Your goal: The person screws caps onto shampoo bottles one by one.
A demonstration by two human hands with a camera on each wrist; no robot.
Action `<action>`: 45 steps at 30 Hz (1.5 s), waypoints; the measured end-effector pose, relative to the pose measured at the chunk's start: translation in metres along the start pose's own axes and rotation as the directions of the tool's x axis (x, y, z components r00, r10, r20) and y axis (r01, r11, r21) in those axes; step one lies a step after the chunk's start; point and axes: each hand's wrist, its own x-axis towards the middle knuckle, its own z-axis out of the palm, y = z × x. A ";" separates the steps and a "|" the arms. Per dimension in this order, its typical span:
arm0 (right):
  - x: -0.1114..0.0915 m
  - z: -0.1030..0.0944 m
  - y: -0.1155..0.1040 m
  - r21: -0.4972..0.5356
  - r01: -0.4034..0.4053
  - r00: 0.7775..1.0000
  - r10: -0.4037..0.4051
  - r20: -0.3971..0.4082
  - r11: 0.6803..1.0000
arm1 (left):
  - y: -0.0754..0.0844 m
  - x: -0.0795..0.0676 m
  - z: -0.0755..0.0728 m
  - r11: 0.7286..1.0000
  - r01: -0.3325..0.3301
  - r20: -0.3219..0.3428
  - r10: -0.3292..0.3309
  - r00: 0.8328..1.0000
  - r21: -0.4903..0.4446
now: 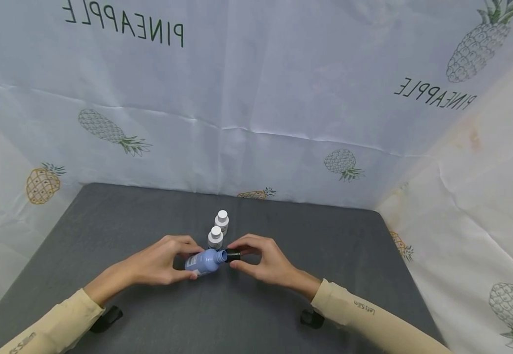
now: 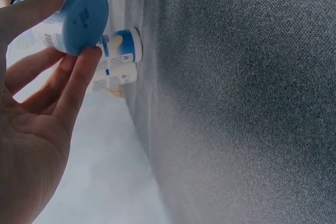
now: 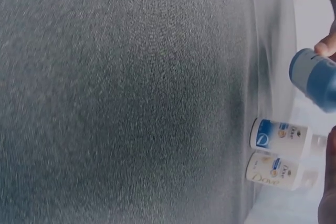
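A blue bottle [image 1: 208,261] with a pale label lies tilted sideways in my left hand [image 1: 163,260], its neck pointing right. The thumb and fingers grip it around the body, and its flat base [image 2: 86,22] faces the left wrist camera. My right hand [image 1: 267,259] pinches a black cap [image 1: 233,254] right at the bottle's mouth; whether they touch I cannot tell. Just behind the blue bottle stand two small white bottles with white caps, a nearer one [image 1: 215,240] and a farther one [image 1: 222,225]. In the right wrist view, one has a blue-and-white label [image 3: 278,136], the other a pale Dove label [image 3: 273,171].
The dark grey cloth-covered table [image 1: 247,314] spreads around both hands. A pale curtain [image 1: 274,88] printed with pineapples hangs behind its far edge and along the sides. Black pieces sit by the left forearm [image 1: 75,314] and the right forearm [image 1: 371,314].
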 end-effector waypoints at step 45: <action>0.002 0.023 0.007 -0.045 -0.028 0.982 0.019 -0.187 0.999 | 0.002 0.006 0.011 0.997 -0.026 0.023 0.028 0.999 -0.068</action>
